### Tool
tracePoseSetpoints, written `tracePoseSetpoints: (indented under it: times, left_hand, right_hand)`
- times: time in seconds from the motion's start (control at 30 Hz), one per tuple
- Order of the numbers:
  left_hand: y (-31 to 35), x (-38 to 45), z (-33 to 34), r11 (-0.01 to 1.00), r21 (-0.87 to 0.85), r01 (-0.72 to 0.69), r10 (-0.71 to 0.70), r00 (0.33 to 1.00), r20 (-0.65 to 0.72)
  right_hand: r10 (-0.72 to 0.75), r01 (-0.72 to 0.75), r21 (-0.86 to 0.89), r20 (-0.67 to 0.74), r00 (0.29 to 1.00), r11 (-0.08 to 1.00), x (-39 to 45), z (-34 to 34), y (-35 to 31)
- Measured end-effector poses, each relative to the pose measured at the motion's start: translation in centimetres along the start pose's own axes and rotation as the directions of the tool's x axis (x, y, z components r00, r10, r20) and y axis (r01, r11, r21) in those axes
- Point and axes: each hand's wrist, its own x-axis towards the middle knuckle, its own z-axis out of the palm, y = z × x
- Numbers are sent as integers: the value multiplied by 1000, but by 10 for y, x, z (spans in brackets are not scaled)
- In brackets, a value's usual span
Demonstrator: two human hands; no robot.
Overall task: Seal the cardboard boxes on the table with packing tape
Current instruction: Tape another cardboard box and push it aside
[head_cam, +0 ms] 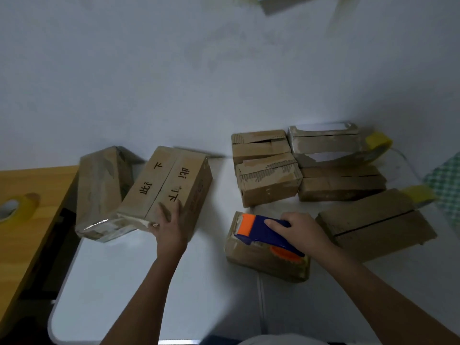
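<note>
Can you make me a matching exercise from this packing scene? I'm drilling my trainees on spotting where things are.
Things:
1. blue and orange plastic tape dispenser
2. brown cardboard box with black characters
3. yellow tape roll
4. green checked cloth

Places or states:
A. on the wooden surface at far left
B. gripped by the right hand, on a small box
C. at the right edge of the view
D. tilted, held at its near end by the left hand

Pairs: 1-B, 2-D, 3-A, 4-C
</note>
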Motion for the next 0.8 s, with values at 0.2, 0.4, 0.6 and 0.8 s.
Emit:
tracePoseSetpoints:
  times: [0.2, 0.4, 0.6, 0.8]
  left_hand:
    - [17, 41, -11, 998, -44, 51, -46, 994, 94]
    - [41, 15, -17, 995, -99, -12, 5, 998, -66]
    - [74, -43, -21, 659, -751, 46, 271, 917, 294]
    - [90, -53, -28, 491, -780, 388, 267, 785, 558]
  right_hand:
    - [-8, 8, 46, 1, 1000, 999, 3, -2, 2]
    - [2, -3, 72, 6, 1000, 997, 2, -2, 4]
    - [-32, 32, 45, -3, 999, 998, -2, -2, 4]
    - [-34, 37, 95, -35, 999, 995, -11, -2, 7]
